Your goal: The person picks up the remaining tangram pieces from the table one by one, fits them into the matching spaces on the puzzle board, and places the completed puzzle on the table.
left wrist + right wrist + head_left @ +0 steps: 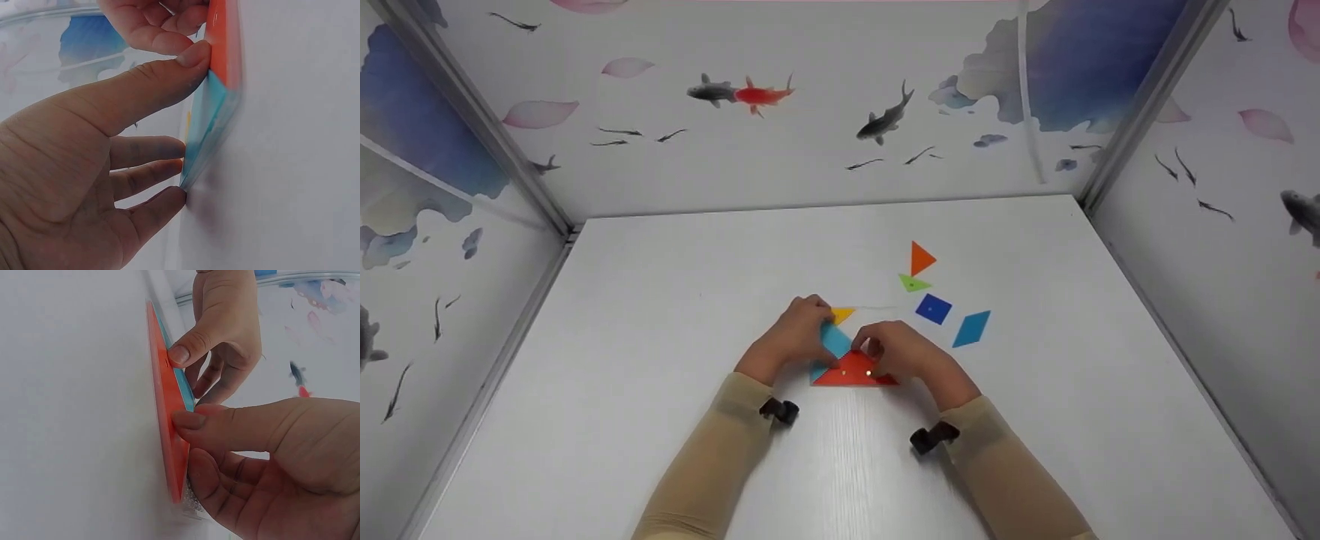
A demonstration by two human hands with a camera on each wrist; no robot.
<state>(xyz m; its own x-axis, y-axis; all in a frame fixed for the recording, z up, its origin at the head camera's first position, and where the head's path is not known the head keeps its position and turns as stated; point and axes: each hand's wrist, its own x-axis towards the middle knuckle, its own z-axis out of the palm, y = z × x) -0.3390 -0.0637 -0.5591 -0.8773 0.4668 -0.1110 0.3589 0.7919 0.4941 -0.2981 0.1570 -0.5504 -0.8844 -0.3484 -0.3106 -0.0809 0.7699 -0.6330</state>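
A flat red triangle (855, 376) lies with its long edge towards me, against a light blue triangle (835, 341). Part of a small yellow piece (842, 315) shows behind the light blue one. My left hand (793, 337) rests its thumb on the red triangle, while its extended fingers touch the outer edge of the light blue triangle (205, 115). With thumb on top and index finger bent at the edge, my right hand (907, 351) pinches the red triangle (169, 396). Both hands hide parts of these pieces.
Right of the hands lie an orange triangle (922, 259), a green triangle (915, 283), a dark blue square (934, 309) and a blue parallelogram (973, 328). Printed panels (810, 165) enclose the white table (660, 285) at the back and sides.
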